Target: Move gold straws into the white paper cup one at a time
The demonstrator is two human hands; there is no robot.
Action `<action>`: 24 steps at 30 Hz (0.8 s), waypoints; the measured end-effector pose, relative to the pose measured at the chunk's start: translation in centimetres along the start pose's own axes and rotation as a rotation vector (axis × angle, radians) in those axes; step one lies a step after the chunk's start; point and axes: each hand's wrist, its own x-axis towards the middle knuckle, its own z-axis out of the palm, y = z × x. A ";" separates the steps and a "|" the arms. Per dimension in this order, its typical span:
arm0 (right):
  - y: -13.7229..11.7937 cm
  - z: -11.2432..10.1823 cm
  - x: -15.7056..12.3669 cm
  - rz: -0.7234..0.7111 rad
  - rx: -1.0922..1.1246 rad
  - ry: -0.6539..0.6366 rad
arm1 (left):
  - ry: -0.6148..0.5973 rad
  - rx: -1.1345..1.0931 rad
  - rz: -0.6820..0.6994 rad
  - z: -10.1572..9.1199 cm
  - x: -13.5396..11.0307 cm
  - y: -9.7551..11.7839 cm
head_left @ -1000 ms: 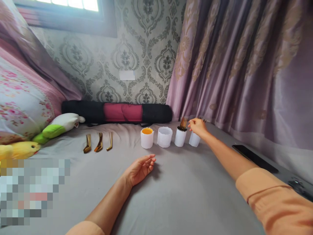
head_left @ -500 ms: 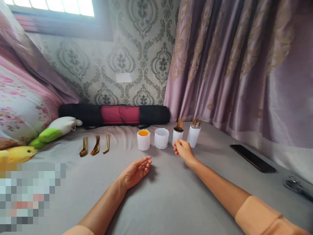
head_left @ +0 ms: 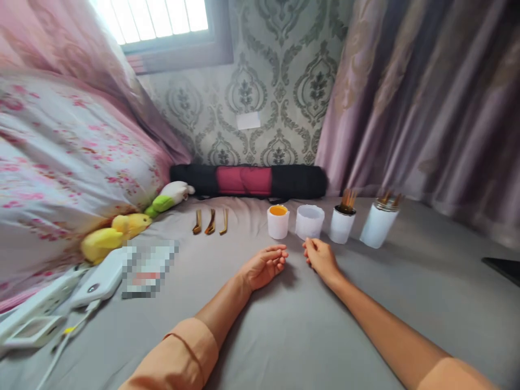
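My left hand [head_left: 266,266] rests on the grey sheet with its palm turned inward and its fingers loosely curled and apart, holding nothing. Close by on the right, my right hand [head_left: 322,259] has its fingers drawn together; whether anything thin is between them is hidden. It is just in front of a white translucent tub [head_left: 310,221]. To the left of that tub stands a white-wrapped cup with orange inside [head_left: 278,223]. On the right are a white-wrapped can [head_left: 342,226] and a taller white-wrapped jar [head_left: 377,225], both with thin brownish sticks poking out.
Three small groups of gold-brown metal-looking pieces [head_left: 210,222] lie left of the cups. Plush toys [head_left: 105,238], a white power bank [head_left: 104,276] and a power strip [head_left: 44,303] are at the left. A black and red roll [head_left: 247,180] lies along the wall; a phone [head_left: 504,269] is far right.
My right hand has moved back from the can to in front of the translucent tub, nearer my left hand. The view has swung left. My left hand keeps its loose curl.
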 end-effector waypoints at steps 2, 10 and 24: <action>0.3 -0.1 0.0 -0.036 0.002 -0.002 | 0.025 -0.005 0.043 -0.1 0.2 0.2; 0.3 0.0 0.0 -0.029 0.019 -0.015 | 0.150 0.076 0.092 -0.4 0.7 1.1; 0.9 0.1 0.3 -0.085 -0.025 -0.005 | 0.579 0.442 0.169 -3.0 2.0 4.4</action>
